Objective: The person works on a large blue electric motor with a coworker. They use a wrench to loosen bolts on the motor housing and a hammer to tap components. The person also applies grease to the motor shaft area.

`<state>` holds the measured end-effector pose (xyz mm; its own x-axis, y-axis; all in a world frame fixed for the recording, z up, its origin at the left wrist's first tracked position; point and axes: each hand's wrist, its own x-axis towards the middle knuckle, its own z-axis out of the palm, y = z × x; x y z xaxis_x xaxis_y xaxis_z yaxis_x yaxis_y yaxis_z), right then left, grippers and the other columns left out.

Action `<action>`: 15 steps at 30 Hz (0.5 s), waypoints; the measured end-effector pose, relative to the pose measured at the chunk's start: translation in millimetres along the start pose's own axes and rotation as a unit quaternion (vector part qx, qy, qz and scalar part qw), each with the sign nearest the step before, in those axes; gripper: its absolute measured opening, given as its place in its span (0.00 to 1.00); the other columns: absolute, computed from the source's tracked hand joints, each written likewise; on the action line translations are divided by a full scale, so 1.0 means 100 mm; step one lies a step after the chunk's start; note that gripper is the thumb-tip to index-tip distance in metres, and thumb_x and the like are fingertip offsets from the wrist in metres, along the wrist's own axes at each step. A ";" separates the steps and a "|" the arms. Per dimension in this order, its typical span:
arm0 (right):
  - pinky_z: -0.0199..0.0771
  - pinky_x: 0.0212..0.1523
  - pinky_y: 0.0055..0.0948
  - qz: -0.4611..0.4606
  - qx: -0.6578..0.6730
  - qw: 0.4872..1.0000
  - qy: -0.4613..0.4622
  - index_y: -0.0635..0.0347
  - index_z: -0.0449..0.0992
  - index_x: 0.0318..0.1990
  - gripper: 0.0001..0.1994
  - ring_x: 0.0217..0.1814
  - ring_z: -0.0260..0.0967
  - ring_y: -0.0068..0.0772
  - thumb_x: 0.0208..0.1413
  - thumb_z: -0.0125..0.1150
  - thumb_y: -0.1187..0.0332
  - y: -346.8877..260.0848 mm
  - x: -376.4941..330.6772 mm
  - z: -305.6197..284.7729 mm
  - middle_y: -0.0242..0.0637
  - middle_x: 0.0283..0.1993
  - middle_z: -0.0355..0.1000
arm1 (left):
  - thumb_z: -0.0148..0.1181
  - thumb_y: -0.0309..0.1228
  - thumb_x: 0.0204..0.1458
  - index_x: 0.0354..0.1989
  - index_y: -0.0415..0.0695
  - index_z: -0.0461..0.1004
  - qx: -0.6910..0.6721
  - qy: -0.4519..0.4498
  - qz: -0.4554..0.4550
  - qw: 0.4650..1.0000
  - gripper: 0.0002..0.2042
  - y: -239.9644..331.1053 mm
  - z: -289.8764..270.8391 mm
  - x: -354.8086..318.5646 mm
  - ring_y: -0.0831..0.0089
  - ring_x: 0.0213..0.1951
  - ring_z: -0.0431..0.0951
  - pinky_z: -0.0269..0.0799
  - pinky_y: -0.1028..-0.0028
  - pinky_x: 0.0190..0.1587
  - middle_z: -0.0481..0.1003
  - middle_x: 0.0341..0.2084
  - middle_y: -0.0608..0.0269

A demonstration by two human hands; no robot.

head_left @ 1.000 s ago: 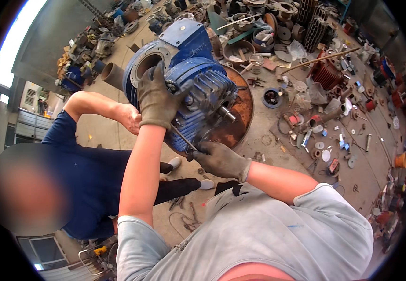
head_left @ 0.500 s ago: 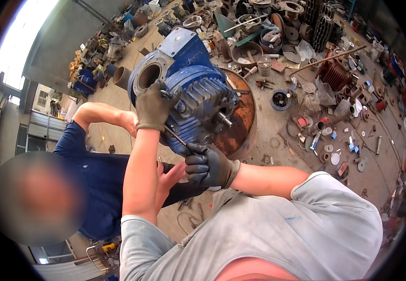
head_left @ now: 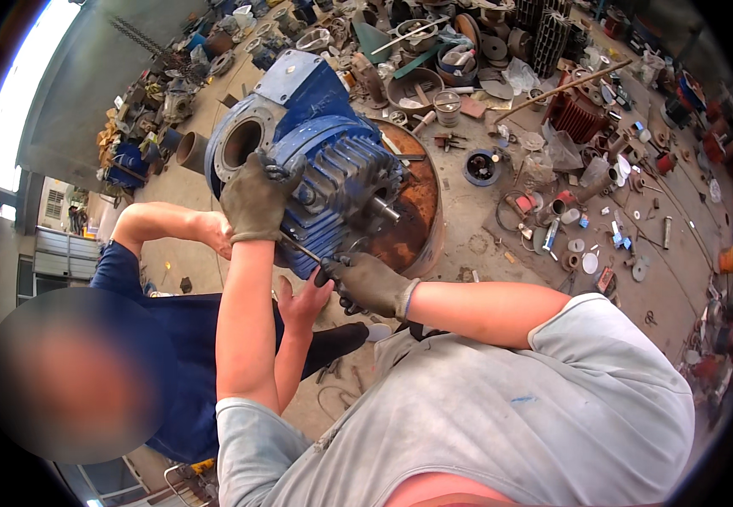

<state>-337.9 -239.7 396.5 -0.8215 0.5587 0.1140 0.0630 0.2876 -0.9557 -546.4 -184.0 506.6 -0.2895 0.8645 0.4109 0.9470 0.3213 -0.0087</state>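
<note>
The blue motor housing (head_left: 316, 160) sits on a rusty round drum (head_left: 413, 207) just above the middle of the view, its open bore facing ten o'clock and a short steel shaft (head_left: 383, 209) sticking out toward four o'clock. The left hand (head_left: 256, 196), in a grey work glove, lies clamped over the housing's near face, fingers curled on the rim beside the bore. The right hand (head_left: 365, 283), also gloved, is closed around the dark handle of a screwdriver (head_left: 303, 251) whose thin shank runs up toward ten o'clock and meets the lower edge of the housing. A co-worker in a dark blue shirt (head_left: 147, 338) crouches at eight o'clock; one bare hand (head_left: 299, 302) is open just below the tool, the other (head_left: 214, 230) reaches behind the casting, its grip hidden. The housing looks like ribbed cast metal, so I judge it heavy, rigid and unlikely to give; painted ribs may be slick with oil. The flange rim and the fins seem the safest holds, not the shaft. Scrap parts (head_left: 569, 110) litter the floor from twelve to four o'clock.
</note>
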 end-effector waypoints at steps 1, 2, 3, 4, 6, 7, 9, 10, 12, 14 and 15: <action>0.81 0.39 0.35 -0.039 -0.040 0.998 0.011 0.61 0.76 0.57 0.13 0.37 0.76 0.36 0.69 0.51 0.73 0.03 0.00 0.03 0.43 0.44 0.74 | 0.70 0.66 0.47 0.46 0.41 0.77 -0.003 0.001 0.000 1.000 0.37 0.00 0.00 0.00 0.43 0.40 0.85 0.80 0.51 0.44 0.84 0.33 0.44; 0.81 0.36 0.33 -0.047 -0.039 0.998 0.013 0.61 0.76 0.58 0.13 0.35 0.77 0.32 0.71 0.50 0.72 0.04 -0.01 0.05 0.41 0.44 0.74 | 0.70 0.66 0.48 0.46 0.41 0.76 -0.006 0.002 0.000 1.000 0.37 0.01 0.00 0.01 0.43 0.40 0.85 0.80 0.51 0.44 0.84 0.34 0.44; 0.81 0.33 0.31 -0.056 -0.039 0.998 0.014 0.62 0.75 0.59 0.13 0.32 0.77 0.29 0.73 0.49 0.71 0.05 -0.02 0.06 0.40 0.44 0.73 | 0.70 0.67 0.48 0.46 0.41 0.76 -0.008 0.003 -0.001 1.000 0.37 0.02 0.00 0.01 0.43 0.40 0.85 0.80 0.51 0.44 0.84 0.34 0.45; 0.81 0.33 0.32 -0.037 0.003 0.999 0.008 0.63 0.75 0.59 0.13 0.33 0.78 0.30 0.73 0.49 0.71 -0.02 -0.03 0.05 0.41 0.45 0.74 | 0.70 0.67 0.48 0.47 0.41 0.75 -0.012 -0.002 -0.006 1.000 0.37 0.04 -0.01 0.02 0.42 0.42 0.85 0.79 0.50 0.46 0.84 0.35 0.44; 0.82 0.35 0.34 -0.057 -0.044 0.997 0.018 0.65 0.75 0.58 0.13 0.35 0.79 0.33 0.73 0.49 0.70 -0.01 -0.03 0.08 0.44 0.47 0.75 | 0.70 0.66 0.48 0.47 0.41 0.75 -0.017 -0.006 -0.014 1.000 0.37 0.03 -0.01 0.01 0.41 0.43 0.85 0.79 0.50 0.47 0.84 0.37 0.42; 0.82 0.36 0.36 -0.094 -0.132 0.986 0.040 0.66 0.75 0.57 0.14 0.36 0.80 0.35 0.73 0.49 0.69 0.04 -0.02 0.12 0.46 0.47 0.76 | 0.70 0.66 0.47 0.48 0.41 0.75 -0.018 -0.010 -0.013 1.000 0.37 0.05 0.01 0.01 0.41 0.44 0.84 0.78 0.49 0.47 0.84 0.37 0.41; 0.81 0.40 0.41 -0.118 -0.194 0.972 0.056 0.65 0.76 0.54 0.13 0.40 0.80 0.42 0.68 0.53 0.68 0.09 -0.09 0.15 0.48 0.46 0.77 | 0.71 0.65 0.48 0.48 0.40 0.74 -0.026 -0.015 -0.027 0.999 0.37 0.12 -0.03 0.03 0.40 0.46 0.83 0.77 0.49 0.49 0.83 0.40 0.40; 0.81 0.43 0.45 -0.108 -0.163 0.980 0.049 0.63 0.77 0.52 0.13 0.43 0.79 0.47 0.64 0.57 0.68 -0.02 -0.21 0.13 0.49 0.44 0.76 | 0.71 0.65 0.48 0.48 0.41 0.74 -0.025 -0.009 -0.025 0.999 0.37 0.11 -0.03 0.01 0.40 0.46 0.83 0.77 0.49 0.49 0.83 0.40 0.41; 0.80 0.43 0.48 -0.053 -0.092 0.994 -0.013 0.61 0.76 0.50 0.12 0.44 0.79 0.51 0.65 0.60 0.65 -0.04 -0.39 -0.05 0.50 0.42 0.77 | 0.74 0.61 0.47 0.54 0.38 0.74 -0.032 -0.042 -0.041 0.998 0.39 0.11 0.00 0.03 0.39 0.46 0.83 0.78 0.50 0.50 0.82 0.45 0.39; 0.79 0.42 0.45 0.101 0.130 0.985 -0.041 0.61 0.74 0.49 0.12 0.42 0.81 0.48 0.70 0.58 0.61 0.01 -0.71 -0.41 0.47 0.40 0.79 | 0.74 0.58 0.50 0.58 0.36 0.72 -0.070 0.009 0.012 0.997 0.39 0.08 -0.02 -0.03 0.44 0.51 0.82 0.77 0.54 0.53 0.80 0.50 0.39; 0.80 0.43 0.41 0.104 0.193 0.974 -0.051 0.60 0.74 0.53 0.13 0.42 0.81 0.41 0.73 0.54 0.61 0.12 -0.88 -0.66 0.43 0.39 0.80 | 0.75 0.56 0.51 0.61 0.35 0.72 -0.086 0.034 0.034 0.995 0.39 0.05 -0.06 -0.12 0.46 0.54 0.82 0.77 0.56 0.55 0.79 0.52 0.39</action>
<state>-228.0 -234.0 393.2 -0.8672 0.4875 -0.1015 0.0321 -0.1486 -0.9884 -537.2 -195.0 506.8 -0.2195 0.8516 0.4761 0.9756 0.1870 0.1152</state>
